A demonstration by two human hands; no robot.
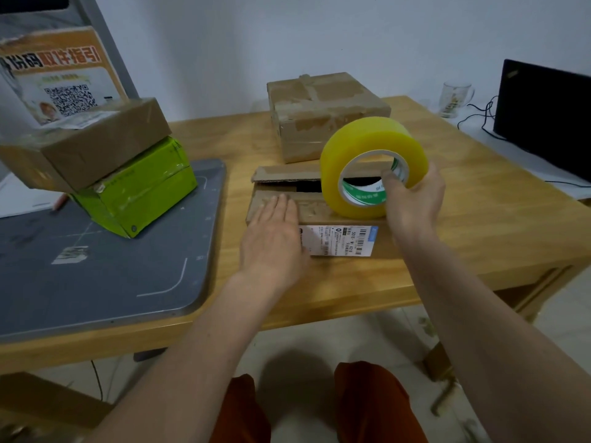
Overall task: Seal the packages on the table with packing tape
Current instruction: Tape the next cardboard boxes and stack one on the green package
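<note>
The near flap of the open brown cardboard box (319, 215), mid-table, is pressed flat by the left hand (271, 235), fingers straight; the yellow tape roll (372, 164) is gripped through its core by the right hand (415, 196), seemingly poised above the seam for taping.

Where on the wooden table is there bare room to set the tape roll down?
Bare wood lies right of the open box, out to the table edge, and between the grey mat and that box. The back is crowded by the taped box.
</note>
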